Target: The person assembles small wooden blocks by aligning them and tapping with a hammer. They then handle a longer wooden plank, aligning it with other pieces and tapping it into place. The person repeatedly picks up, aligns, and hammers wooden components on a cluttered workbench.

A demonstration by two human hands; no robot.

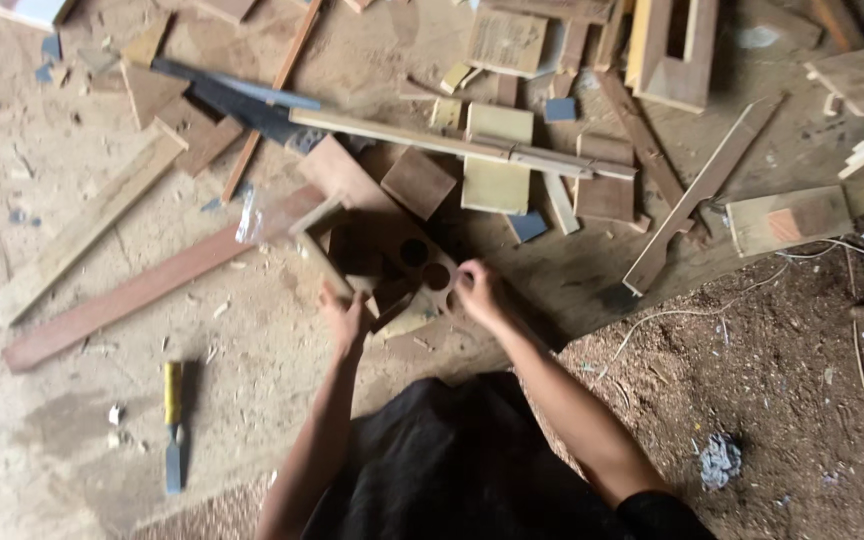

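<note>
Gripping a brown wooden piece [392, 265] with round holes: right hand [477, 290] pinching its edge beside the holes, left hand [344, 318] closed on its lower left corner. Held just above the floor [72, 440], with a long plank [142, 290] to the piece's left and pale blocks [497, 160] and strips beyond it. Yellow-handled chisel [172, 425] well below and left of the piece, lying apart on the floor.

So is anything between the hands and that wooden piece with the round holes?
Nothing visible. The right hand already touches the holed wooden piece at its edge, and the left hand is at its lower left side among loose offcuts.
</note>
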